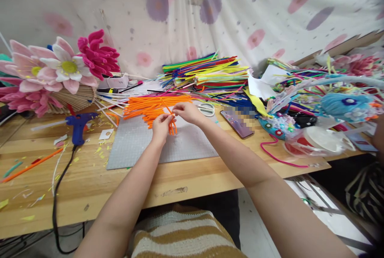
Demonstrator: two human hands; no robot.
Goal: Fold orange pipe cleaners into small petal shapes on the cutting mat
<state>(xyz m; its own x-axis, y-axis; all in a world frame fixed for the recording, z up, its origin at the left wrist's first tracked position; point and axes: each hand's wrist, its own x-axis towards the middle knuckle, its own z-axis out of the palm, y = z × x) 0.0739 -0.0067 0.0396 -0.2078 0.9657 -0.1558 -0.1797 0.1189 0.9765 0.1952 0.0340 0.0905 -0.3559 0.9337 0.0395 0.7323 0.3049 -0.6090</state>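
Over the grey cutting mat (192, 142), my left hand (162, 125) is closed on several short orange pipe cleaners (172, 128), whose ends stick out below the fingers. My right hand (186, 112) pinches the upper part of an orange pipe cleaner just beside the left hand. A loose pile of orange pipe cleaners (138, 107) lies behind the hands on the mat's far part. Close to the right wrist rest scissors with pale handles (206, 109). The fingertips partly hide what they grip.
A blue glue gun (78, 128) with a black cord stands at left, near fluffy flowers (64, 64). Bundled coloured pipe cleaners (207, 72) are heaped at the back. Rightward lie a phone (237, 122), a plastic-wrapped tub (315, 141) and blue craft pieces (345, 106).
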